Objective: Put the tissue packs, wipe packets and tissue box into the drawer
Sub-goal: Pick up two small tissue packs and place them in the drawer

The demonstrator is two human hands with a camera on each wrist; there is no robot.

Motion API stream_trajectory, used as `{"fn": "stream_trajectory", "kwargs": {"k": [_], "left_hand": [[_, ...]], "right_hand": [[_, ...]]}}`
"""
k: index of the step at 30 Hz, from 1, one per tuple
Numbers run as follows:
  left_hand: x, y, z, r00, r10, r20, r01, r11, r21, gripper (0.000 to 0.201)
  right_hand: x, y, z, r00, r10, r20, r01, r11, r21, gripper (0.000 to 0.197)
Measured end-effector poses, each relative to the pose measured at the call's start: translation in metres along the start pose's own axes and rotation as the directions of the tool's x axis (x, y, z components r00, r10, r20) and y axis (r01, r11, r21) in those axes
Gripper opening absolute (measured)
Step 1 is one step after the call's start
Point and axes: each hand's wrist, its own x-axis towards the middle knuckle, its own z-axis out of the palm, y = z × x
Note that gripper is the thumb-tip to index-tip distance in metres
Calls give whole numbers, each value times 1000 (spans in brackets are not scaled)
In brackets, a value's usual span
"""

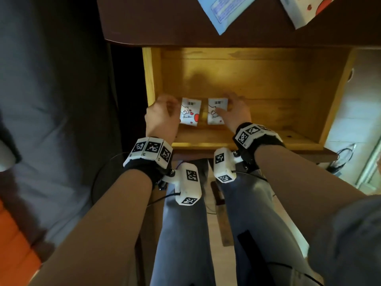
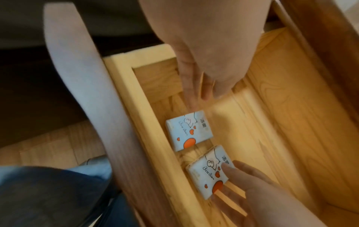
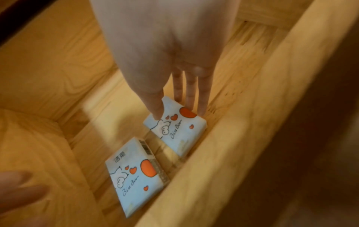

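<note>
both hands open-fingered, touching two tissue packs in one drawer

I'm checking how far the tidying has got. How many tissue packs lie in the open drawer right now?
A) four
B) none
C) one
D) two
D: two tissue packs lie side by side on the drawer floor near its front wall, one by each of the hands.

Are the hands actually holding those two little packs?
No firm hold. Left hand touches the left tissue pack at its edge; right hand rests straight fingers on the right tissue pack.
</note>
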Motion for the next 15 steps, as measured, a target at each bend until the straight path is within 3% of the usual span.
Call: {"fn": "stream_trajectory", "kwargs": {"k": [6, 8, 13, 15], "left_hand": [[-4, -18, -28, 958, 49, -283, -55, 998, -12, 23], [-5, -29, -28, 959, 29, -281, -37, 999, -24, 31], [-8, -49, -23, 982, -5, -191, -8, 998, -69, 34], [-8, -53, -22, 985, -38, -167, 21, 994, -104, 36]], "right_hand": [[-2, -19, 20, 982, -21, 189, 11, 999, 53, 42], [-2, -24, 25, 965, -51, 257, 51, 999, 9, 41], [-4, -38, 34, 952, -245, 181, 269, 956, -121, 36], [-3, -43, 41, 922, -298, 247, 335, 934, -124, 41]]}}
